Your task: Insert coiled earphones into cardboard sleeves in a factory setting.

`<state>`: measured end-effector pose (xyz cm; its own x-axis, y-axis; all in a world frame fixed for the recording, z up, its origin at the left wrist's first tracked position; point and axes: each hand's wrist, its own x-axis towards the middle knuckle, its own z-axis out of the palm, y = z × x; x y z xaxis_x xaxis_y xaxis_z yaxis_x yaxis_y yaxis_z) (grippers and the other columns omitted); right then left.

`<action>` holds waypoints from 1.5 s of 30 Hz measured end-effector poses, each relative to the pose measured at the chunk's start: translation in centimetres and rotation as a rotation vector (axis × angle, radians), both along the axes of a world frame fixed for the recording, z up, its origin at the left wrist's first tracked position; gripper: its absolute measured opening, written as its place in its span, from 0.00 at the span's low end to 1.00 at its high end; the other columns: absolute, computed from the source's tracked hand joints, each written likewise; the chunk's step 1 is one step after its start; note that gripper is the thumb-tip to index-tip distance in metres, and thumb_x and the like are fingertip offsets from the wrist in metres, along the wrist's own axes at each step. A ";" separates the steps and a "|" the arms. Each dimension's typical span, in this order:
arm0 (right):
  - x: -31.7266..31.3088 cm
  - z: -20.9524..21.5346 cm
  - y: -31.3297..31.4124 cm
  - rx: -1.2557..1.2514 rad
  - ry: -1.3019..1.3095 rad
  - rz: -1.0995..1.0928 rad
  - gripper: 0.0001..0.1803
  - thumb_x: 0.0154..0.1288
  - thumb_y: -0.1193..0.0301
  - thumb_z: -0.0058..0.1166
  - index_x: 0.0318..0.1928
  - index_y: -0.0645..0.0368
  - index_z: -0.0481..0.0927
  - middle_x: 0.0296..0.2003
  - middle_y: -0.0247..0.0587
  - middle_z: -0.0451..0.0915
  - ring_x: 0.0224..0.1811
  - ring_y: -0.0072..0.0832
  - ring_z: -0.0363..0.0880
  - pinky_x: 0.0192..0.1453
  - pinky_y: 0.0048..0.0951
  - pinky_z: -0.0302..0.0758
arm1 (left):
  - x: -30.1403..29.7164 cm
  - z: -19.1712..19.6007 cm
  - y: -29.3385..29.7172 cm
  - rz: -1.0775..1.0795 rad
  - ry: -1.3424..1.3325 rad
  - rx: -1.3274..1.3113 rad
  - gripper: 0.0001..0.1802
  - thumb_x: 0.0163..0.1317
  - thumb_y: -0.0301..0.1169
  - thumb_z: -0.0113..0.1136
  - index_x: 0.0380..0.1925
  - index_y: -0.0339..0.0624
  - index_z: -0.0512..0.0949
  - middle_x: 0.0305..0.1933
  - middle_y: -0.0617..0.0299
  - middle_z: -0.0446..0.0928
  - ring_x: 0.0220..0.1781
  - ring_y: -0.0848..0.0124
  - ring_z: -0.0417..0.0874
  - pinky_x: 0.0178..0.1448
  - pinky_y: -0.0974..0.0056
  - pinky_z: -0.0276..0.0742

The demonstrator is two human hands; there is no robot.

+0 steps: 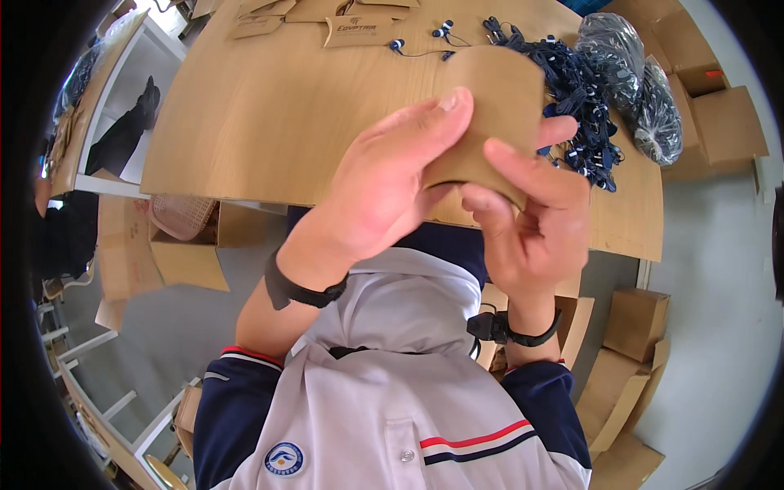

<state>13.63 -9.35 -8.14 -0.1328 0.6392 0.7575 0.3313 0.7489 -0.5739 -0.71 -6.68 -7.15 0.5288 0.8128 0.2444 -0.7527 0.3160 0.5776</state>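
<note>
Seen from the head camera, a light wooden surface (269,106) fills the upper half of the view, with grey floor (719,278) and stacked cardboard boxes (710,106) to its right and below.

A brown cardboard sleeve (494,106) is held up between both hands, in front of the chest and just short of the near edge of the surface, so that it is lifted clear of everything lying there. The left hand (384,192) is wrapped over its left side, the fingers (425,122) closed along the card with the thumb behind, which steadies the piece. The right hand (531,220) grips the lower right corner, the thumb laid across the front and a fingertip showing past the right edge; both sets of fingers are closed narrowly on the sleeve, apparently to bend or shape it.

A tangled heap of dark blue earphones (580,98) lies just behind the sleeve to the right, within easy reach, with two dark plastic bags (645,90) beside it near the far right edge. Flat printed cards (359,28) and loose earphones (445,33) are spread along the far edge.

Open room is left across the wide bare left and middle of the surface; the right side is crowded.
</note>
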 end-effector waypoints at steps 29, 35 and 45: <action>0.5 1.1 0.0 -1.132 0.865 0.555 0.20 0.71 0.63 0.48 0.51 0.69 0.76 0.39 0.46 0.82 0.37 0.29 0.81 0.38 0.28 0.78 | -2.4 -0.3 -2.4 0.816 0.950 1.295 0.08 0.61 0.20 0.57 0.39 0.31 0.83 0.32 0.55 0.84 0.24 0.67 0.80 0.34 0.67 0.78; 0.4 3.1 -1.1 -1.148 0.636 0.749 0.15 0.68 0.64 0.52 0.46 0.64 0.78 0.28 0.38 0.78 0.25 0.19 0.74 0.17 0.19 0.61 | -4.2 4.0 -0.6 0.838 1.064 1.095 0.10 0.60 0.34 0.63 0.34 0.39 0.83 0.46 0.48 0.81 0.44 0.61 0.80 0.46 0.58 0.73; 1.1 3.3 -2.8 -1.231 0.507 0.631 0.11 0.66 0.66 0.59 0.39 0.61 0.81 0.22 0.27 0.76 0.20 0.12 0.69 0.19 0.17 0.62 | -4.6 3.1 -0.4 0.341 0.925 1.023 0.16 0.64 0.39 0.59 0.26 0.36 0.79 0.53 0.44 0.77 0.54 0.58 0.74 0.58 0.56 0.65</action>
<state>14.70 -12.16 -4.87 -0.5202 0.8391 -0.1592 -0.2835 -0.3455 -0.8945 -5.31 -7.12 -4.03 0.6369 0.6091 0.4726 0.0630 -0.6520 0.7556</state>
